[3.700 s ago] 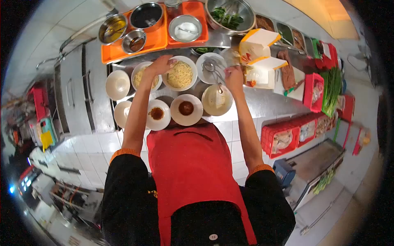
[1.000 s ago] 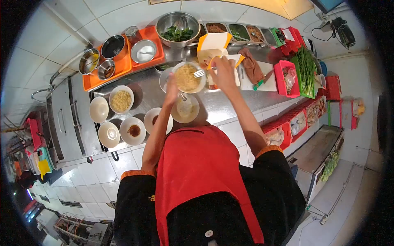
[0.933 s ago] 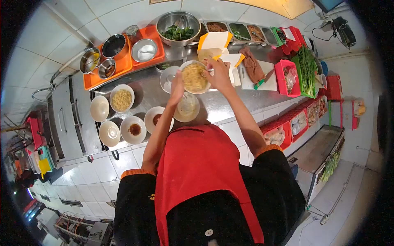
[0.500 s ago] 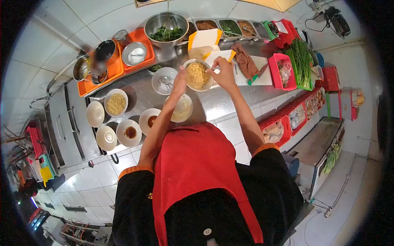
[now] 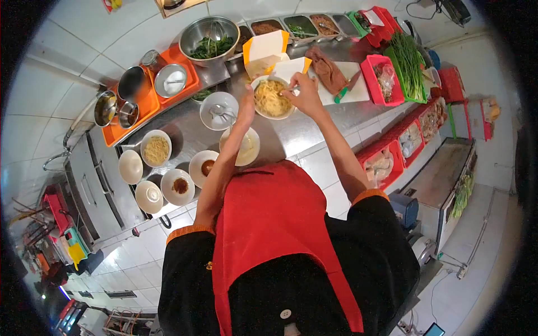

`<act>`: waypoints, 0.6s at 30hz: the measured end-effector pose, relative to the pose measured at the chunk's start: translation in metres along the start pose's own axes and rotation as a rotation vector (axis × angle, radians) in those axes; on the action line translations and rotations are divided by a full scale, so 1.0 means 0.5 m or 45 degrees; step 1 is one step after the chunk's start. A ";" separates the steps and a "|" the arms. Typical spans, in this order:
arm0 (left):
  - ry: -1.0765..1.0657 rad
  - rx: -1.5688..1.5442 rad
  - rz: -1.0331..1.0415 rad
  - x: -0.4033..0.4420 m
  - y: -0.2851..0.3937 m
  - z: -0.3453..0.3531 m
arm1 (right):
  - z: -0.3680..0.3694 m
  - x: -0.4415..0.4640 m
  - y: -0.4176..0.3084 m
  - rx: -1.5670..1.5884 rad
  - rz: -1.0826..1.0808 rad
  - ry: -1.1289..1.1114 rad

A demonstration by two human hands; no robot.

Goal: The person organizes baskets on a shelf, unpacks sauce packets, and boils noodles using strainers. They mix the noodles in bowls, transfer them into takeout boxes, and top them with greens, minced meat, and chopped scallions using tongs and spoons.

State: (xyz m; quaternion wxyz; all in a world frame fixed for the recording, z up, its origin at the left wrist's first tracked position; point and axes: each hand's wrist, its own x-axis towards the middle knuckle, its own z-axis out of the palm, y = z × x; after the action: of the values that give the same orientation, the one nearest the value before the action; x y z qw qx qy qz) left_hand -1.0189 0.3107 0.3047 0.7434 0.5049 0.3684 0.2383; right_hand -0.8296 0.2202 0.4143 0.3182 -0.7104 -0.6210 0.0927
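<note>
A white bowl (image 5: 259, 113) of yellow noodles (image 5: 271, 98) is in front of me on the steel counter. My left hand (image 5: 245, 108) holds its left side, seen edge-on with the fingers pointing away from me. Pinched in my right hand (image 5: 305, 96) is a thin metal utensil (image 5: 286, 91) over the bowl's right rim; its lower end is hidden, so its exact kind is unclear. Just behind the bowl stands an open white and yellow takeaway box (image 5: 265, 49). To the left is a white bowl with metal spoons (image 5: 219, 111). Partly under my left forearm sits another pale bowl (image 5: 247, 147).
Several bowls stand at left, one with noodles (image 5: 156, 150), one with dark sauce (image 5: 178, 187). Behind are a steel bowl of greens (image 5: 210, 47) and ingredient pans (image 5: 301, 27). A knife (image 5: 348, 87) and brown cloth (image 5: 328, 71) lie on a white board (image 5: 358, 94), near a pink basket (image 5: 383, 81).
The camera view has shifted slightly. My right hand has moved the utensil a little within the noodles, which look more loosened. My left hand remains at the bowl.
</note>
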 end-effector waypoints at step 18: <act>-0.043 -0.516 -0.046 0.025 -0.078 -0.032 | -0.028 -0.015 0.076 0.670 0.319 -0.072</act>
State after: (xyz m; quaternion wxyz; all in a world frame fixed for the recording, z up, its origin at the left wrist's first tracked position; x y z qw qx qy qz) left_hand -1.0246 0.3141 0.2614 0.8400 0.3420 0.3095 0.2856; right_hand -0.7924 0.2074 0.4019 0.4601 -0.6716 -0.4918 0.3090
